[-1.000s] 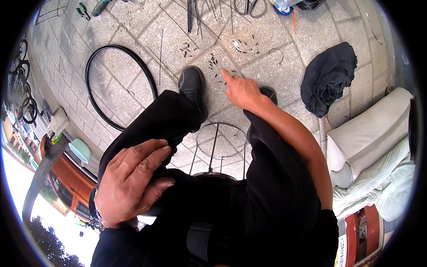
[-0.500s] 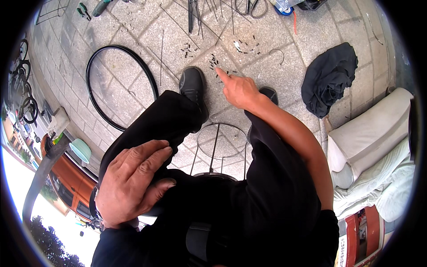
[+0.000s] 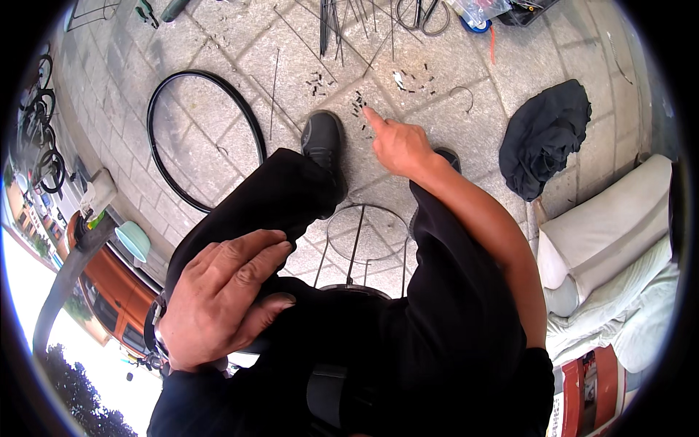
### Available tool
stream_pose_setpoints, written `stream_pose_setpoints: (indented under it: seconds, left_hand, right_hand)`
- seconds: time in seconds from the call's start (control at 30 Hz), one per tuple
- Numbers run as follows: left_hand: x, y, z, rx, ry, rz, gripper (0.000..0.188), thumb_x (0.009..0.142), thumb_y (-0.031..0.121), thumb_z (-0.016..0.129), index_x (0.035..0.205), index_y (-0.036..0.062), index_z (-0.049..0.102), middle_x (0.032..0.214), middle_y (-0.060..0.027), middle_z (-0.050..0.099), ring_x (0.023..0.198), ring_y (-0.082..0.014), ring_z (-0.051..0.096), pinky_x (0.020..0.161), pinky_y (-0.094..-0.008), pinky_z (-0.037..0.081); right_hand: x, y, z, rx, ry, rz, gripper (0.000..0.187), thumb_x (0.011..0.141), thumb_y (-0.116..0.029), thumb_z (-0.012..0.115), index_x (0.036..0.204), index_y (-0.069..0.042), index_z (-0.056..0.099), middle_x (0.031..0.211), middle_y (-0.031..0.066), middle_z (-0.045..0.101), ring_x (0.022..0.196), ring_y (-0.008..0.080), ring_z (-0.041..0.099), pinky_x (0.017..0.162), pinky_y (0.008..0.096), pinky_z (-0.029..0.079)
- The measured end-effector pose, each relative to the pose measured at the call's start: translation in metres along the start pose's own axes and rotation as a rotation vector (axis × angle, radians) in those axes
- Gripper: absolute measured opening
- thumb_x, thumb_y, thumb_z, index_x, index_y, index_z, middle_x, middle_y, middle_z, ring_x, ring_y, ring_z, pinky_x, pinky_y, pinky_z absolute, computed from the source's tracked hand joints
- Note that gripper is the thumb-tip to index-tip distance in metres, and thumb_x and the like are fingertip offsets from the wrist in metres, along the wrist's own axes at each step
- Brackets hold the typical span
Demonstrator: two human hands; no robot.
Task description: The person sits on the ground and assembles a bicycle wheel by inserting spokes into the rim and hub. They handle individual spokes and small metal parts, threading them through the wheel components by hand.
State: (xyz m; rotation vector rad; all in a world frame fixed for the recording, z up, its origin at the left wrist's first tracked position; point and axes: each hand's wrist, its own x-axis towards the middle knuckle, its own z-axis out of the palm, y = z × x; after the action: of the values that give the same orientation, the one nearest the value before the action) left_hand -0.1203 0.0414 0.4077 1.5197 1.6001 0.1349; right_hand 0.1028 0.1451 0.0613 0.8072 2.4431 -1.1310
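My right hand (image 3: 402, 148) reaches down over the paving with its index finger stretched out and the other fingers curled under. The fingertip touches or hovers just above a small cluster of short black pieces (image 3: 357, 104), too small to name; I cannot tell whether it presses on one. Nothing shows in the curled fingers. My left hand (image 3: 226, 295) rests on my left thigh, fingers stretched out flat and thumb apart, holding nothing. More short black pieces lie in loose groups to the left (image 3: 316, 84) and right of the cluster, the right-hand ones around a white scrap (image 3: 399, 81).
A black hoop-shaped tyre or rim (image 3: 151, 138) lies left of my shoe (image 3: 322, 138). Thin dark rods (image 3: 324, 33), scissors (image 3: 419, 14) and a blue tape roll (image 3: 477, 28) lie beyond. Dark cloth (image 3: 546, 138) and a pale padded seat (image 3: 604, 218) are at right. A stool's ring (image 3: 368, 206) shows beneath me.
The scene has shifted slightly right in the view. My right fingertip stays by the cluster, and a few pieces that showed beside the finger are out of sight. My left hand keeps its place.
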Motion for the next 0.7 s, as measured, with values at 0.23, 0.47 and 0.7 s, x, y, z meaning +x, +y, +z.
stream_pose_setpoints:
  seconds: [0.23, 0.47, 0.7]
  left_hand:
    - [0.000, -0.003, 0.001, 0.002, 0.006, 0.012, 0.056, 0.086, 0.022, 0.083, 0.132, -0.0036, 0.064, 0.131, -0.0207, 0.067, 0.102, -0.0350, 0.071, 0.085, -0.0428, 0.057]
    - [-0.004, -0.002, 0.002, -0.007, -0.019, -0.030, 0.059, 0.086, 0.028, 0.084, 0.131, -0.0051, 0.066, 0.131, -0.0226, 0.067, 0.113, -0.0388, 0.070, 0.093, -0.0452, 0.056]
    - [-0.003, -0.003, 0.002, 0.004, -0.009, -0.017, 0.060, 0.086, 0.028, 0.084, 0.132, -0.0046, 0.065, 0.131, -0.0219, 0.067, 0.113, -0.0384, 0.070, 0.094, -0.0455, 0.056]
  right_hand:
    - [0.001, -0.014, -0.012, 0.027, 0.003, -0.040, 0.071, 0.097, -0.018, 0.059, 0.164, -0.011, 0.036, 0.108, 0.0222, 0.074, 0.093, 0.0427, 0.073, 0.085, 0.0542, 0.058]
    - [-0.002, -0.019, -0.012, 0.029, -0.014, -0.070, 0.069, 0.099, -0.018, 0.059, 0.164, -0.011, 0.037, 0.109, 0.0221, 0.073, 0.093, 0.0425, 0.073, 0.085, 0.0542, 0.058]
    - [-0.006, -0.027, -0.014, 0.013, -0.030, -0.111, 0.069, 0.098, -0.018, 0.061, 0.163, -0.014, 0.038, 0.105, 0.0195, 0.073, 0.090, 0.0408, 0.073, 0.081, 0.0531, 0.059]
